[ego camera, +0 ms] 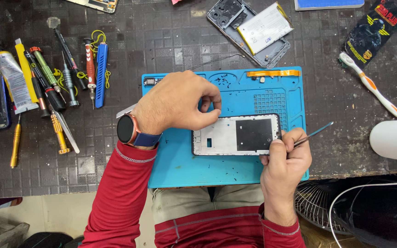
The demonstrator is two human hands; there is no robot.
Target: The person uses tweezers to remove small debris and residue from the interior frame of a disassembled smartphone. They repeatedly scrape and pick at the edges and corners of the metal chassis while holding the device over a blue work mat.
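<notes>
My right hand (285,160) has its grip clenched on a thin metal tool (315,133), tip at the phone frame (236,134). Left hand (180,103) pinches the frame's top edge. Frame lies on blue mat (184,160). Opened phone (253,30) behind, screwdrivers (58,76) left on tabletop (336,92); nothing blocking.

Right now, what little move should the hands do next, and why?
Probably slide the thin tool along the phone frame's right edge. The right hand holds it at that edge, while the left hand pins the frame's top on the blue mat.
</notes>
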